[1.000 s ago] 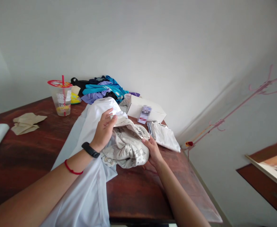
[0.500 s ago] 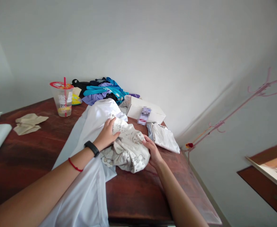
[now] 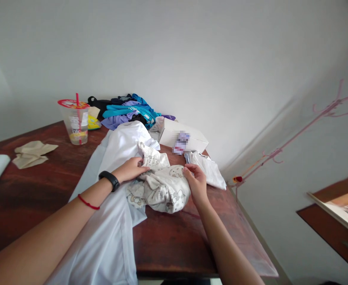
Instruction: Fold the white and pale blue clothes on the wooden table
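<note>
A crumpled white garment [image 3: 165, 188] with a grey cartoon print lies bunched in front of me, partly over a long white cloth [image 3: 114, 202]. My left hand [image 3: 130, 169] is closed on the printed garment's left side, with the thumb over the fabric and the fingertips partly hidden by a fold. On the opposite side, my right hand [image 3: 196, 181] pinches its upper right edge between thumb and fingers. A black band and a red string circle my left wrist and forearm.
Behind the garment stand a white box [image 3: 181, 136] and a heap of blue, purple and black clothes [image 3: 129, 113]. A folded white shirt [image 3: 208, 170] lies right. A plastic cup [image 3: 75, 124] and crumpled brown paper [image 3: 33, 154] are left. A pink rack [image 3: 299, 128] leans beyond the table [image 3: 174, 249].
The left hand has moved down and left along the garment, and its upper part has settled into a separate fold. My right hand has shifted its fingers to the upper right edge.
</note>
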Available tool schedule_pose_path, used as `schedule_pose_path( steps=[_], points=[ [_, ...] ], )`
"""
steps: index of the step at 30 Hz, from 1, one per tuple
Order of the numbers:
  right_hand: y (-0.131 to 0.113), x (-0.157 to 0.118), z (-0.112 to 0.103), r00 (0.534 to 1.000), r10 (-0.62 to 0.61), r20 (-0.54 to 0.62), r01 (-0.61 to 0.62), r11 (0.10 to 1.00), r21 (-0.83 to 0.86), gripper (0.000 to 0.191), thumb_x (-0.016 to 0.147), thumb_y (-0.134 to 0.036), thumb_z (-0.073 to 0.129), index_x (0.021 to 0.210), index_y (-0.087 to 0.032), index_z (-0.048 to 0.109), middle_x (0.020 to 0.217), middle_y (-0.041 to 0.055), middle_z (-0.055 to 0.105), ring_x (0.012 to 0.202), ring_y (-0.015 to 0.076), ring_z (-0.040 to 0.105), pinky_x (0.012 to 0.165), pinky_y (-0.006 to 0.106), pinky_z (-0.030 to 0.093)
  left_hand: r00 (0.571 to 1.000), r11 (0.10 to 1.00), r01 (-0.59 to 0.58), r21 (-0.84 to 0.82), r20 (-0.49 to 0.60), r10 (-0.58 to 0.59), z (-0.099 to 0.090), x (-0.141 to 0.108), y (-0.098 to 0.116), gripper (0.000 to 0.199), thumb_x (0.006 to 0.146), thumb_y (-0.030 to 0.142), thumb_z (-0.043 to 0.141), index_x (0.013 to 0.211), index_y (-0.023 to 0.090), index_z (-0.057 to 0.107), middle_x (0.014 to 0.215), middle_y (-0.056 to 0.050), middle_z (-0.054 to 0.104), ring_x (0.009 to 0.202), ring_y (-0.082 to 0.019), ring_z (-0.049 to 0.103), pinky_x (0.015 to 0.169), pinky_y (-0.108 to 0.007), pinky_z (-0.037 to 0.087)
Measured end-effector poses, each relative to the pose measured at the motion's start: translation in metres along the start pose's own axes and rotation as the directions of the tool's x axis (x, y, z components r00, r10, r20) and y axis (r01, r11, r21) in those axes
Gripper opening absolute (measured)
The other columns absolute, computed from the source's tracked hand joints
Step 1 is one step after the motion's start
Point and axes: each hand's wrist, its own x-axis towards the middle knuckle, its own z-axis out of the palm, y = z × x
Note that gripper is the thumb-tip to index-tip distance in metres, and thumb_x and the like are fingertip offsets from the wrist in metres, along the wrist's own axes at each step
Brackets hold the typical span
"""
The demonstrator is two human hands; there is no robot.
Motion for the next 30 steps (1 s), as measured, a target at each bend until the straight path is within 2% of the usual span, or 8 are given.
schedule_pose_path(
  steps=[3,6,10,14,18,20,25,30],
  points=[
    [-0.009,-0.005,-0.001,0.995,-0.089,0.051,0.09,0.996,-0.003,0.019,0.08,-0.04,0.079,0.087,-0.022,0.074,0.083,0.0032,0.071,0.079,0.0203,0.062,0.077,0.034,0.05,0.984,0.993,0.117,0.011,0.132,-0.118,0.009,-0.005,0.009,0.025,0.08,0.035,0.081,0.088,0.014,0.07,0.062,0.001,0.061,0.048,-0.012,0.048,0.043,-0.02,0.03],
    [-0.016,-0.013,0.0,0.964,-0.037,0.264,0.048,0.998,-0.036,0.025,0.084,-0.044,0.076,0.096,-0.022,0.076,0.072,0.0022,0.069,0.068,0.0188,0.061,0.068,0.032,0.049,0.975,0.954,0.167,-0.248,0.186,-0.122,0.019,-0.011,0.021,0.026,0.086,0.035,0.076,0.102,0.015,0.07,0.085,-0.005,0.071,0.067,-0.016,0.064,0.057,-0.022,0.047],
    [-0.02,-0.019,0.002,0.793,0.109,0.6,-0.082,0.994,-0.073,0.038,0.088,-0.053,0.071,0.103,-0.019,0.076,0.076,0.0045,0.072,0.071,0.0192,0.064,0.071,0.032,0.05,0.955,0.873,0.134,-0.469,0.297,0.013,0.03,-0.021,0.028,0.024,0.088,0.033,0.075,0.105,0.017,0.069,0.098,-0.007,0.073,0.088,-0.021,0.069,0.082,-0.031,0.056],
    [-0.022,-0.023,0.002,0.722,0.1,0.685,-0.139,0.99,0.003,0.051,0.085,-0.066,0.068,0.101,-0.018,0.074,0.083,0.0057,0.073,0.077,0.0201,0.064,0.075,0.031,0.049,0.923,0.946,0.064,-0.318,0.38,0.066,0.037,-0.03,0.03,0.028,0.081,0.035,0.08,0.101,0.017,0.073,0.098,-0.007,0.075,0.093,-0.026,0.07,0.089,-0.039,0.056],
    [-0.025,-0.026,0.004,0.746,0.087,0.661,-0.042,0.996,-0.084,0.046,0.073,-0.061,0.081,0.086,-0.018,0.073,0.079,0.0016,0.068,0.08,0.0213,0.06,0.074,0.029,0.047,0.847,0.978,-0.207,-0.038,0.493,0.199,0.042,-0.037,0.03,0.028,0.076,0.032,0.083,0.101,0.021,0.076,0.106,-0.006,0.077,0.109,-0.03,0.067,0.105,-0.04,0.048],
    [-0.026,-0.028,0.007,0.768,0.067,0.637,0.022,0.991,-0.13,0.041,0.075,-0.057,0.082,0.084,-0.018,0.072,0.076,-0.0003,0.065,0.08,0.0205,0.057,0.073,0.028,0.046,0.837,0.966,-0.259,0.017,0.504,0.216,0.043,-0.038,0.029,0.025,0.077,0.031,0.081,0.1,0.022,0.077,0.104,-0.005,0.077,0.112,-0.03,0.066,0.106,-0.039,0.049],
    [-0.024,-0.03,0.01,0.784,0.025,0.62,0.115,0.976,-0.186,0.043,0.093,-0.056,0.063,0.071,-0.019,0.064,0.069,-0.0015,0.057,0.068,0.0145,0.047,0.064,0.026,0.037,0.873,0.975,-0.224,-0.006,0.443,0.204,0.044,-0.037,0.027,0.025,0.08,0.031,0.077,0.103,0.021,0.075,0.108,-0.006,0.076,0.113,-0.03,0.067,0.105,-0.041,0.049],
    [-0.018,-0.029,0.011,0.801,0.028,0.597,0.073,0.987,-0.145,0.05,0.1,-0.057,0.049,0.067,-0.02,0.055,0.065,-0.0005,0.055,0.061,0.0141,0.046,0.06,0.027,0.035,0.946,0.985,-0.036,-0.168,0.312,0.088,0.049,-0.035,0.03,0.023,0.073,0.027,0.078,0.093,0.018,0.071,0.102,-0.006,0.076,0.1,-0.027,0.07,0.097,-0.039,0.051]
  ],
)
